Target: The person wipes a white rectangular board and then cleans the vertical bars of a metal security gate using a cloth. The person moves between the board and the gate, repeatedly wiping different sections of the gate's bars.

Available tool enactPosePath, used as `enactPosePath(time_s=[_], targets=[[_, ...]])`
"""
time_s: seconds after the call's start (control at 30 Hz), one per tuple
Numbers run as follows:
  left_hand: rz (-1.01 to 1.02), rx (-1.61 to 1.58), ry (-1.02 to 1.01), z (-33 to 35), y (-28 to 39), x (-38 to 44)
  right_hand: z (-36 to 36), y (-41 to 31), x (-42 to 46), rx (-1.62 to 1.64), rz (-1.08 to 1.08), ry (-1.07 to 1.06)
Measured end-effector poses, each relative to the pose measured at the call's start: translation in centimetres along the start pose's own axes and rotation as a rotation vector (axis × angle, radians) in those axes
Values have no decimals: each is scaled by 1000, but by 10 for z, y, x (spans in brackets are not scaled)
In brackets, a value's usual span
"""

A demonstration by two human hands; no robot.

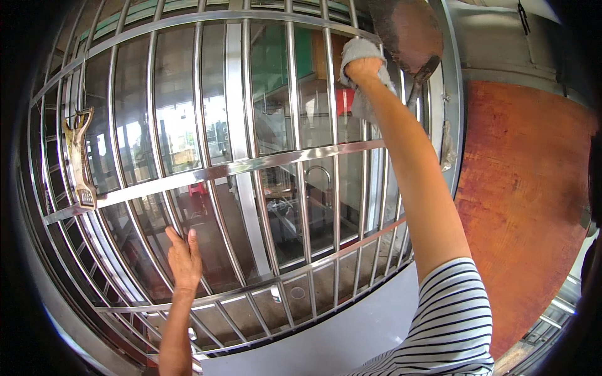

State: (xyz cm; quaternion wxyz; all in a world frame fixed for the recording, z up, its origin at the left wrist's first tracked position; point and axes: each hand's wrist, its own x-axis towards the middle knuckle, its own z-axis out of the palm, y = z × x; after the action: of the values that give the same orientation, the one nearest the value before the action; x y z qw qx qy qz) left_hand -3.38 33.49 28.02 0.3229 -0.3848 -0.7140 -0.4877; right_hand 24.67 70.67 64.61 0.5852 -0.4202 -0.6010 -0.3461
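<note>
Before me stands a stainless-steel window grille (225, 169) of upright bars joined by flat crosswise rails. My right hand (364, 68) reaches up to the grille's top right part, wrapped in a grey cloth (360, 49). The cloth covers the fingers and presses around a bar near the upper rail; its loose end hangs below the wrist. Lower on the left, my left hand (186, 263) is on a steel bar (171, 214) below the middle rail, with the bar between thumb and fingers. Behind the bars are glass window panes (277, 117) with reflections.
A worn peeler-like tool (84, 164) hangs on the grille's left side. At the upper right hangs a brown, flat-faced object with a dark handle (421, 77). A reddish-brown board (522, 211) stands at right. Behind the lower bars sits a small white container (275, 293).
</note>
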Motion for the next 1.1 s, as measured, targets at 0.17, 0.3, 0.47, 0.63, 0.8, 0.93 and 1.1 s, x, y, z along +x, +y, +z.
enactPosePath(time_s=[0.17, 0.3, 0.47, 0.63, 0.8, 0.93, 1.1], targets=[[-26, -192, 238, 27, -5, 1, -25, 7, -33, 10, -100, -83], [16, -279, 277, 31, -7, 0, -20, 26, -148, 138, -205, -2], [42, -289, 286, 29, -5, -1, 4, 48, -166, 219, -281, -25], [77, -236, 290, 28, -6, -3, 7, 16, -52, -132, -143, -19], [40, -220, 261, 29, -9, -2, 25, 12, -11, -65, -112, 39], [6, -207, 226, 29, -10, -2, 22, 29, -87, 0, -268, 203], [18, -228, 266, 31, -8, -3, -25, 37, -171, -5, -499, -16]])
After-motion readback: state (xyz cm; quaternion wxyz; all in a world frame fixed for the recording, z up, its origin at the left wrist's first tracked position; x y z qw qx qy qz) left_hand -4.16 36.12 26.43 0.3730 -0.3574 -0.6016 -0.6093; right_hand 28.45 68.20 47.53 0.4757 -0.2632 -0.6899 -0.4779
